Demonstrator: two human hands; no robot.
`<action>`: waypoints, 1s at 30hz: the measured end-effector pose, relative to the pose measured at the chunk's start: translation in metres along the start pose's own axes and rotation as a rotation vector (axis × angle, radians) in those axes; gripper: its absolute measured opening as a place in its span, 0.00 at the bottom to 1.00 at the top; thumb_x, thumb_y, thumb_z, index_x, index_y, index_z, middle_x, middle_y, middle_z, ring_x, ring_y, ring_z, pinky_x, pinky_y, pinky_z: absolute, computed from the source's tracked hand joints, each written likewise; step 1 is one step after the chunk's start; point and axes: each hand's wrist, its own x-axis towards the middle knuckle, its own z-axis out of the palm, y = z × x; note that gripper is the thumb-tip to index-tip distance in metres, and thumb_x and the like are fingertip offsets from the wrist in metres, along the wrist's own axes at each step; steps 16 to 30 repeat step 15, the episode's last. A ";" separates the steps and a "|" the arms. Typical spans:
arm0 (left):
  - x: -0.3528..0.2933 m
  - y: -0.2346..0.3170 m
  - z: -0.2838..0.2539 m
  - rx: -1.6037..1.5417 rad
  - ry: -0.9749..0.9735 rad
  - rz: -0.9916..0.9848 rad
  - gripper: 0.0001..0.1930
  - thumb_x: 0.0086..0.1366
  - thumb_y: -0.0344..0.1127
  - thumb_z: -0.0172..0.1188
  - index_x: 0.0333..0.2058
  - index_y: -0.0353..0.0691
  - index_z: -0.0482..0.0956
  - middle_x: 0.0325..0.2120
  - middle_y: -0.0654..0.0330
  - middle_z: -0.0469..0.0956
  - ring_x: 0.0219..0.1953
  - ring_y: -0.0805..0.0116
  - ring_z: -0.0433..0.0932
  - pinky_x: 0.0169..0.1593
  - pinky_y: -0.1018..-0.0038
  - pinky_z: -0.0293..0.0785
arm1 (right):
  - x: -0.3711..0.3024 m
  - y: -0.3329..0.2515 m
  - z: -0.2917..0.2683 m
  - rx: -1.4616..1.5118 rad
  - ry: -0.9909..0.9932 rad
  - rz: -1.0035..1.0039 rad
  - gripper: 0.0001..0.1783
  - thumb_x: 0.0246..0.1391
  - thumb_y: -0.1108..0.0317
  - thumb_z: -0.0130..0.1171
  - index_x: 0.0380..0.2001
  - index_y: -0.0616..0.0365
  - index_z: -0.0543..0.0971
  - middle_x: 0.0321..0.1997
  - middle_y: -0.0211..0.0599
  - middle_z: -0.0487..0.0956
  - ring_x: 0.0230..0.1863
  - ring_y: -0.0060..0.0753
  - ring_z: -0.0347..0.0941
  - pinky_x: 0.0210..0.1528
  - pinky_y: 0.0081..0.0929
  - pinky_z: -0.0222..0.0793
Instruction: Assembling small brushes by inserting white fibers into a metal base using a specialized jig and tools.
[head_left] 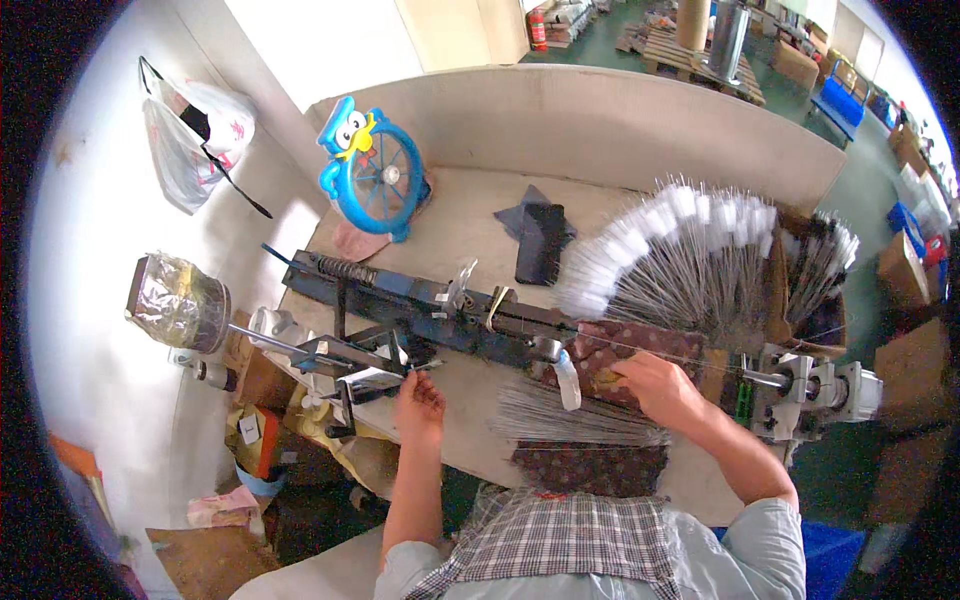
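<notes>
My left hand [420, 405] has its fingers curled together beside the black metal frame [365, 365] on the bench's left; what they hold, if anything, is too small to make out. My right hand [655, 385] is pinched low over a dark red patterned cloth [620, 345], and whatever lies in its fingertips is hidden. Just left of it, a white brush head [567, 382] hangs at the end of a long dark metal bar [420, 300]. A thin wire stretches from there to the motor unit [815, 390] at the right. Below lies a bundle of bare wires [570, 415].
Finished-looking white-tipped wire brushes [670, 240] fan out at the back right, beside a cardboard box [800, 330] of more. A black phone [540, 245] and a blue duck-shaped fan [375, 175] stand behind the bar. A low partition [580, 100] edges the bench.
</notes>
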 end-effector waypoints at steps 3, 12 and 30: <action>0.005 -0.007 0.002 -0.038 0.032 0.061 0.07 0.57 0.39 0.59 0.25 0.44 0.74 0.19 0.68 0.70 0.22 0.76 0.67 0.27 0.78 0.64 | -0.002 -0.007 -0.014 0.006 -0.013 0.010 0.15 0.43 0.75 0.55 0.39 0.56 0.75 0.33 0.40 0.74 0.34 0.43 0.72 0.39 0.35 0.71; -0.114 -0.087 0.114 0.488 -0.525 0.136 0.05 0.58 0.32 0.57 0.26 0.37 0.75 0.21 0.61 0.75 0.20 0.74 0.69 0.27 0.77 0.65 | 0.004 0.006 -0.049 0.010 0.282 0.058 0.10 0.44 0.68 0.61 0.32 0.59 0.80 0.26 0.39 0.78 0.33 0.41 0.74 0.36 0.35 0.70; -0.119 -0.112 0.155 0.324 -0.678 -0.054 0.08 0.60 0.35 0.57 0.30 0.35 0.77 0.24 0.57 0.77 0.27 0.72 0.76 0.33 0.77 0.72 | -0.006 0.010 -0.057 0.151 0.161 0.217 0.13 0.45 0.64 0.61 0.34 0.59 0.80 0.30 0.44 0.79 0.36 0.42 0.75 0.41 0.34 0.70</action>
